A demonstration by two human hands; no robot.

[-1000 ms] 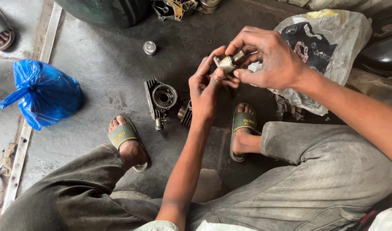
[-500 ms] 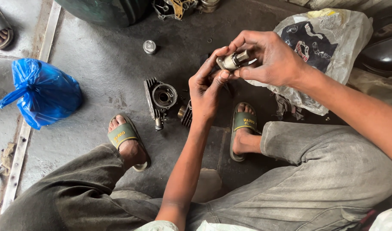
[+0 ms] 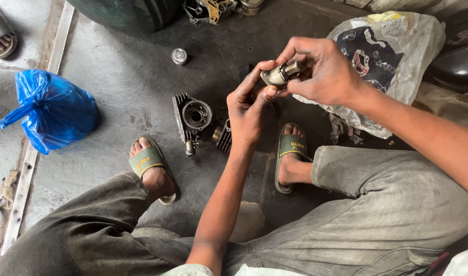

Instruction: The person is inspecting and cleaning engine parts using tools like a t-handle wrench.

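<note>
While both hands work above the floor, a small metal part (image 3: 279, 75) sits between them, held up over the right foot area. Part is cylindrical, silver body with a brass-coloured end toward the right hand.

Left hand (image 3: 248, 110): thumb and forefinger pinched on the part's left end, other fingers curled loosely under. Right hand (image 3: 323, 71): fingertips closed around the right end, knuckles up, wrist coming in from the right.

Below the hands on the grey floor (image 3: 116, 61):
- finned cylinder (image 3: 192, 118) lying on its side, bore facing up, just left of the left wrist
- second finned piece (image 3: 223, 137) touching or nearly touching it, partly hidden by the left forearm, can't tell which
- small round silver cap (image 3: 179, 56) further up, well apart from the rest

Blue bag (image 3: 52, 111) tied shut at far left. White printed bag (image 3: 392, 51) at right, behind the right hand, crumpled. Dark rag (image 3: 341, 127) near its lower edge.

Person squats, both feet in green sandals: left sandal (image 3: 148, 166), right sandal (image 3: 291, 148) directly under the hands. Grey trousers, stained.

Top edge: dark green drum (image 3: 124, 13), clutter of metal bits (image 3: 208, 9) beside it. Another person's sandalled foot (image 3: 0, 33) in the top left corner.
</note>
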